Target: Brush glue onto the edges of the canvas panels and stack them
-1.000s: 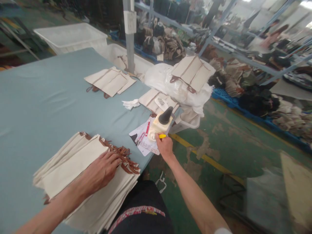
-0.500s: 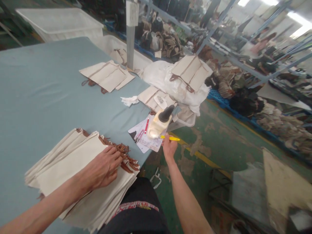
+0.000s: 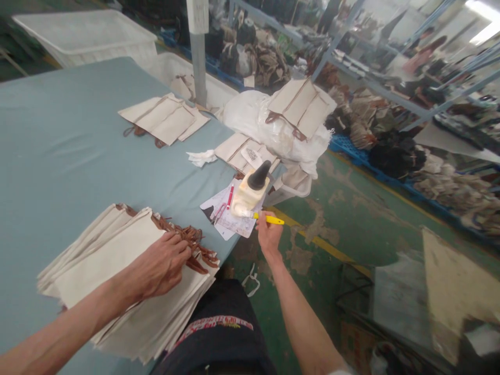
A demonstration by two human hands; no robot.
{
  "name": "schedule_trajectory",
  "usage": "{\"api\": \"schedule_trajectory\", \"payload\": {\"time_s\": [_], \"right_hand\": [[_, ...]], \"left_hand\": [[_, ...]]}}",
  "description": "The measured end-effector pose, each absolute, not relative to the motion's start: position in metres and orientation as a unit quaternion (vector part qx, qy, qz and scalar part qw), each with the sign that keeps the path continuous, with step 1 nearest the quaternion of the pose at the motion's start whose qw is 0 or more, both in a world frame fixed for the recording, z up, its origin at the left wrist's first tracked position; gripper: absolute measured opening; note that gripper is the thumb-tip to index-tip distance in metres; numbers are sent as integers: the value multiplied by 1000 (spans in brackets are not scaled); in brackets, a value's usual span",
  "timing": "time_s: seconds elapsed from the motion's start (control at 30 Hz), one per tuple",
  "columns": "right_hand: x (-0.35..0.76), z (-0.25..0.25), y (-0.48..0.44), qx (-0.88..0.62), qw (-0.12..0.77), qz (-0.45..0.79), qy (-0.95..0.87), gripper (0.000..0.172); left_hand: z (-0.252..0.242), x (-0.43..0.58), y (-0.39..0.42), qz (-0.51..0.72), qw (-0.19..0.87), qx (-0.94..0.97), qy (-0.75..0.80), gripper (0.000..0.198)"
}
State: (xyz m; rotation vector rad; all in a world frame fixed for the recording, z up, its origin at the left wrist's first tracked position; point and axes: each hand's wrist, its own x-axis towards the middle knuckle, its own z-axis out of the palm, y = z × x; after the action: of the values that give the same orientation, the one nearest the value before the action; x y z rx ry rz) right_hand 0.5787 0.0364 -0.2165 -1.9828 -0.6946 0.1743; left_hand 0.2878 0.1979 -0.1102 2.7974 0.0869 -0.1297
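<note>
My right hand (image 3: 269,233) is closed round the handle of a yellow brush (image 3: 269,218). The brush's pale tip touches the front of a cream-coloured container (image 3: 249,194) with a black cone-shaped top. Papers (image 3: 239,226) lie beneath that container, with a red pen (image 3: 230,197) beside it. My left hand (image 3: 167,260) rests on a stack of cream fabric pieces (image 3: 105,260), at the edge with brown strips (image 3: 187,234). Its fingers are bent and pressed together on the stack; whether they pinch a piece is hidden.
More cream pieces (image 3: 162,119) lie farther back on the blue-green table (image 3: 78,130). A white bag (image 3: 246,114) carries another piece (image 3: 302,107). Behind stand a white bin (image 3: 86,39), a grey post (image 3: 198,67) and heaped shelves. Two people's forms show far off.
The brush tip has moved slightly left, against the container, with more of its pale bristles showing. My left hand stays on the stack. The whole view has shifted a little.
</note>
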Motion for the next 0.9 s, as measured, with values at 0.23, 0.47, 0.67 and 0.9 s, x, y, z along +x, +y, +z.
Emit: {"api": "schedule_trajectory", "payload": {"time_s": [0.23,0.47,0.67,0.9], "right_hand": [[590,-211,13,-740,393,139,-528,23],[585,-214,-10,-746,354,127,-550,29],[575,-198,-21,-739,430,134,-501,28],[546,-154,-33,-745,575,134,-309,32]], "left_hand": [[-89,275,206,0,159,986,55,18],[-37,251,225,-9,131,981,140,22],[10,230,236,11,116,967,228,20],[67,215,210,44,198,896,395,20]]}}
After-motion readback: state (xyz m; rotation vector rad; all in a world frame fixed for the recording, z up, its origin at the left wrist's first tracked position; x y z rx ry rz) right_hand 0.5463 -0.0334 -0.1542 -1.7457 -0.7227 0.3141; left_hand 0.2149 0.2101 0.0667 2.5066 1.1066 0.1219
